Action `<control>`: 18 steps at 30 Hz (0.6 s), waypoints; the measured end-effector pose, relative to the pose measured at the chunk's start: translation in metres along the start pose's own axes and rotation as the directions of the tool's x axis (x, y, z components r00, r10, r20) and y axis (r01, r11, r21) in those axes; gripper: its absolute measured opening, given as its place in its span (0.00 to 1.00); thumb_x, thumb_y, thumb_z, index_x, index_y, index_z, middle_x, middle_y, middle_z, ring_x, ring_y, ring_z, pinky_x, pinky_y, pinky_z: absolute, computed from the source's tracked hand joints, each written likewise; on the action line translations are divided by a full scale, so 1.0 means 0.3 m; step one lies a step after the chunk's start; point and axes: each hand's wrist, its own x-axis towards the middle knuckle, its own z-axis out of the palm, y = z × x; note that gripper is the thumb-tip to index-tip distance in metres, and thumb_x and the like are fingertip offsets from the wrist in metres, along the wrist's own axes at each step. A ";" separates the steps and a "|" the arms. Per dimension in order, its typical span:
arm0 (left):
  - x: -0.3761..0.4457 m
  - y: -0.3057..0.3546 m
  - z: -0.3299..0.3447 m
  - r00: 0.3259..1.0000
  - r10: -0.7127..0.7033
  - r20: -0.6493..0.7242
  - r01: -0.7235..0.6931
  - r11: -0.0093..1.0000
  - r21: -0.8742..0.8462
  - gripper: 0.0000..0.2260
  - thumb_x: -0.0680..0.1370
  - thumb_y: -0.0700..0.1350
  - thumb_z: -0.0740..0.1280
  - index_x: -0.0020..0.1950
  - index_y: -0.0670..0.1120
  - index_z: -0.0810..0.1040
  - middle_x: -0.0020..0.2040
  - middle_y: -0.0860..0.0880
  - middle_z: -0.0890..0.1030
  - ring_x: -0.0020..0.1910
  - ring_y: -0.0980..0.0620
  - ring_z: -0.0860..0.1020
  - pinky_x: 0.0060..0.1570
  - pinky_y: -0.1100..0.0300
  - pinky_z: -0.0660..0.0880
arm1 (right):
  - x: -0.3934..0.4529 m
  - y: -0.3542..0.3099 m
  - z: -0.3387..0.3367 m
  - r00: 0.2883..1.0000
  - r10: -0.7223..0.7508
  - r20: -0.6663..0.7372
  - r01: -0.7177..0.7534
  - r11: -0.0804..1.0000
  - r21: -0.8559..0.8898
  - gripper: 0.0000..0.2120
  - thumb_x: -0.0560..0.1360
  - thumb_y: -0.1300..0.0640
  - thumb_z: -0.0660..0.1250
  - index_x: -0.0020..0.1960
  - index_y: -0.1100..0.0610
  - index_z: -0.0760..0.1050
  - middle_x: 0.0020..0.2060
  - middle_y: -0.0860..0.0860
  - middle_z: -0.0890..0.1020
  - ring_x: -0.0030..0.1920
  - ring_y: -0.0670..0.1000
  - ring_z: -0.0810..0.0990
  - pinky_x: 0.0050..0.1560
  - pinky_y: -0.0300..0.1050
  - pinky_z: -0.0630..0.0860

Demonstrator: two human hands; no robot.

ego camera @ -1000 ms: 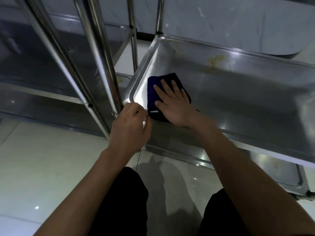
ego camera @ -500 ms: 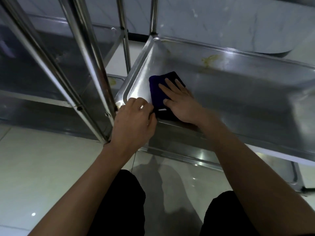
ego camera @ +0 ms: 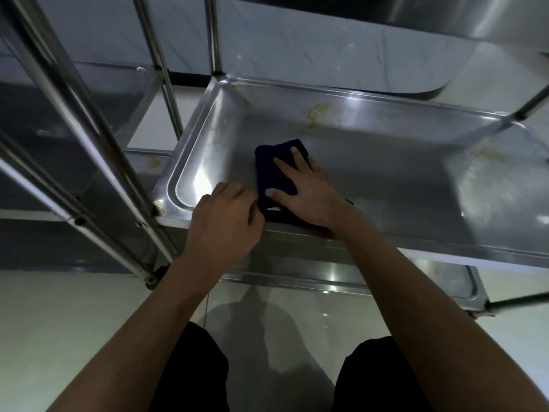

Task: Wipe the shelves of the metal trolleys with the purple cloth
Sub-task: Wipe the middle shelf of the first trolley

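Shelf [ego camera: 371,162] front-left: right hand [ego camera: 306,188] flattens purple cloth [ego camera: 271,171].

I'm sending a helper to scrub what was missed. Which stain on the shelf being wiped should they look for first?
Start at the metal shelf where the right hand presses the purple cloth. Look past the cloth to the far wall of the shelf. The yellowish smear there is the mark nearest the cloth.

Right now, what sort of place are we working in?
Probably a commercial kitchen or catering store room, though I can't be sure. Steel trolleys with lipped tray shelves stand side by side on pale glossy floor tiles, and yellowish stains mark the shelf being wiped with the cloth.
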 end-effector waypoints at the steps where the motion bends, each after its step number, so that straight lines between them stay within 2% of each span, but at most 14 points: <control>1: 0.000 -0.009 -0.005 1.000 -0.009 0.012 0.009 1.000 0.002 0.06 0.77 0.45 0.65 0.48 0.46 0.81 0.46 0.49 0.78 0.48 0.48 0.75 0.43 0.51 0.75 | -0.004 0.002 -0.007 1.000 -0.006 0.011 0.006 1.000 0.004 0.37 0.78 0.30 0.57 0.81 0.41 0.49 0.82 0.48 0.41 0.81 0.58 0.41 0.79 0.61 0.45; 6: 0.014 -0.047 -0.034 0.996 -0.042 0.079 0.040 0.999 0.018 0.08 0.79 0.47 0.62 0.46 0.48 0.80 0.46 0.51 0.77 0.48 0.48 0.74 0.46 0.47 0.75 | -0.062 0.081 -0.053 0.998 -0.060 0.009 0.060 0.997 0.049 0.33 0.79 0.41 0.63 0.81 0.43 0.54 0.82 0.48 0.47 0.81 0.55 0.46 0.79 0.56 0.49; 9: 0.026 -0.043 -0.037 0.997 -0.006 0.077 0.002 0.999 0.041 0.10 0.80 0.50 0.61 0.47 0.49 0.80 0.46 0.51 0.77 0.48 0.49 0.74 0.46 0.49 0.75 | -0.104 0.147 -0.077 1.000 0.008 0.030 -0.010 0.998 0.067 0.33 0.79 0.44 0.61 0.80 0.39 0.51 0.82 0.46 0.45 0.81 0.55 0.45 0.79 0.57 0.49; 10: 0.033 -0.033 -0.034 0.998 0.002 0.063 -0.005 0.999 0.045 0.10 0.80 0.50 0.61 0.46 0.48 0.80 0.45 0.51 0.77 0.48 0.49 0.74 0.45 0.50 0.74 | -0.108 0.148 -0.074 0.999 0.027 0.034 -0.029 0.998 0.061 0.33 0.79 0.43 0.61 0.80 0.36 0.50 0.82 0.46 0.44 0.81 0.56 0.44 0.79 0.58 0.48; 13: 0.064 0.019 -0.017 0.999 0.020 0.029 -0.021 0.999 0.028 0.09 0.80 0.49 0.64 0.46 0.47 0.80 0.45 0.50 0.77 0.48 0.49 0.74 0.43 0.51 0.74 | -0.103 0.112 -0.033 0.999 0.050 -0.008 -0.051 0.997 -0.051 0.36 0.76 0.27 0.55 0.79 0.34 0.46 0.81 0.48 0.40 0.80 0.60 0.42 0.78 0.60 0.41; 14: 0.070 0.036 -0.009 0.999 0.028 0.024 -0.029 1.000 0.012 0.08 0.79 0.49 0.64 0.48 0.47 0.81 0.46 0.49 0.78 0.48 0.48 0.74 0.43 0.52 0.74 | -0.102 0.102 -0.019 0.998 0.057 -0.039 -0.060 0.995 -0.079 0.38 0.75 0.25 0.53 0.80 0.34 0.46 0.81 0.48 0.39 0.80 0.61 0.42 0.77 0.60 0.39; 18: 0.080 0.073 0.012 0.998 0.056 0.033 -0.056 0.998 -0.011 0.09 0.79 0.48 0.66 0.54 0.46 0.82 0.49 0.48 0.81 0.49 0.46 0.77 0.46 0.51 0.75 | -0.107 0.108 -0.006 0.989 0.105 -0.101 -0.114 0.989 -0.093 0.36 0.75 0.25 0.52 0.79 0.34 0.45 0.81 0.50 0.38 0.80 0.63 0.41 0.76 0.62 0.38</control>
